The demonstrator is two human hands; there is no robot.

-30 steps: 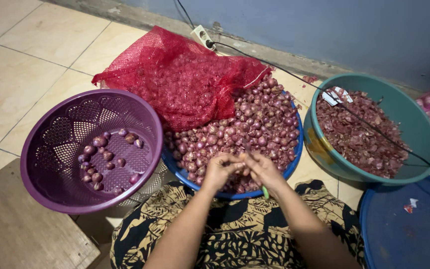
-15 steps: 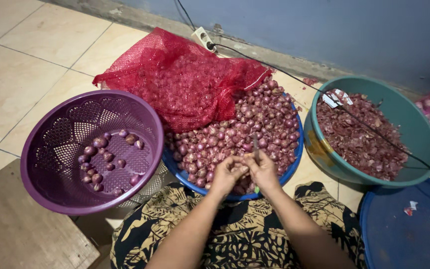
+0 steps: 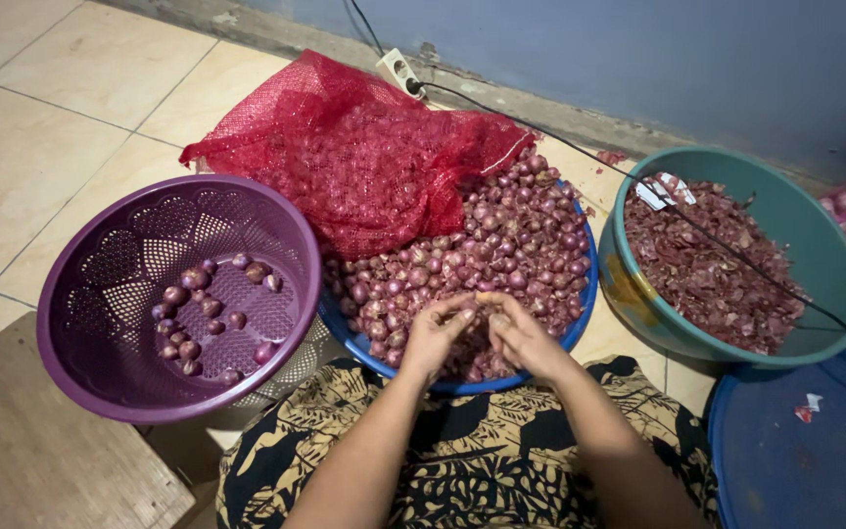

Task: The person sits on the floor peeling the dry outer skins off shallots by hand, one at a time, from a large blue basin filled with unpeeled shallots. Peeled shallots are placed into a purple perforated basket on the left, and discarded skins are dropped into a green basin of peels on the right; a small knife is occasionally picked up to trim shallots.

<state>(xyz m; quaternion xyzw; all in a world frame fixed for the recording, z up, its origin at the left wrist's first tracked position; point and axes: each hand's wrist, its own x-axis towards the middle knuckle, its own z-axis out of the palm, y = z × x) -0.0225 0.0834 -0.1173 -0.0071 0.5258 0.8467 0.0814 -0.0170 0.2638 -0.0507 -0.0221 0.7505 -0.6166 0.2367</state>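
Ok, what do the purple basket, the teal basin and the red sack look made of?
Purple basket: looks like moulded plastic, glossy, with cut-out lattice walls. Teal basin: likely plastic too, smooth, slightly shiny rim. Red sack: open mesh netting, probably synthetic; shallots show through.

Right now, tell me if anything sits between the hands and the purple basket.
Nothing visible does. Both hands meet over the shallots in the blue basin; the purple basket sits directly beside it, rims nearly touching, its mouth open.

hands: left hand (image 3: 435,335) and right hand (image 3: 521,338) meet, fingertips pinching one shallot (image 3: 475,306)
under them: blue basin (image 3: 345,333) heaped with shallots
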